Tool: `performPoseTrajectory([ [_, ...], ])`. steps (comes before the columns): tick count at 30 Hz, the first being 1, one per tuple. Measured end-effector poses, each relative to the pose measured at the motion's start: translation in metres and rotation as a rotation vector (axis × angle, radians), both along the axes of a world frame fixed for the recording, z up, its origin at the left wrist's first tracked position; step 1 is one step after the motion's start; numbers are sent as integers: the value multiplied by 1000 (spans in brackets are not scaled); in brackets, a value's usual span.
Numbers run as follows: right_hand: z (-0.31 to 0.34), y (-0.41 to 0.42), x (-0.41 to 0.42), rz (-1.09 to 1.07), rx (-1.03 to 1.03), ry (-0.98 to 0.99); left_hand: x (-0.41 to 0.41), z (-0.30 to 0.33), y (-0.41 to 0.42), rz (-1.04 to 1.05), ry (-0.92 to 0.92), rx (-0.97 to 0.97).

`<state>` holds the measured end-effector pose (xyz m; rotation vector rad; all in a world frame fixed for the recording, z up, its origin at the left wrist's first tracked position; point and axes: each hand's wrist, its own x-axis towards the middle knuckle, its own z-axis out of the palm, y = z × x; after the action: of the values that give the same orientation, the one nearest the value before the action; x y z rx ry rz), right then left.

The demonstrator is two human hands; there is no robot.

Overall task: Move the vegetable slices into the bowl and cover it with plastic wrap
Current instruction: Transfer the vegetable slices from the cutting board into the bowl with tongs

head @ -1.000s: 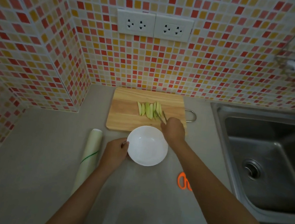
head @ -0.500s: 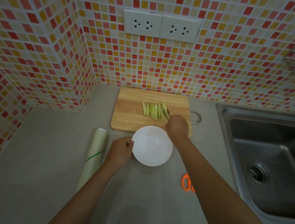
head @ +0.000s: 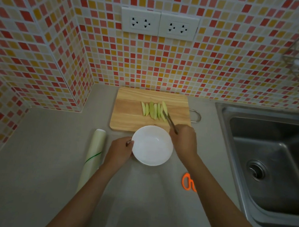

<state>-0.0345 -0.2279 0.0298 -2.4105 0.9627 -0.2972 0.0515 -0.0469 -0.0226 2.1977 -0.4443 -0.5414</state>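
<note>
Our left hand (head: pixel 120 152) has its grip clamped on the near-left rim of the white bowl (head: pixel 152 145), which sits on the bench (head: pixel 26 174) just near of the cutting board (head: pixel 131 115). Our right hand (head: pixel 184 138) has its grip clamped on tongs (head: pixel 170 121), their tips at the rightmost of the vegetable slices (head: pixel 153 110) on the board. The plastic wrap roll (head: pixel 93 155) lies left of the bowl.
</note>
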Motion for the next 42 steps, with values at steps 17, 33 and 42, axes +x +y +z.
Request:
performPoseTrajectory([
  [17,13,40,-46,14,-17,88,2,2,-3,-6,17,8],
  [33,-14,-18,45,-46,51,158,3,4,-2,-2,53,14],
  [42,2,55,-66,72,96,-13,5,4,-3,12,65,24],
])
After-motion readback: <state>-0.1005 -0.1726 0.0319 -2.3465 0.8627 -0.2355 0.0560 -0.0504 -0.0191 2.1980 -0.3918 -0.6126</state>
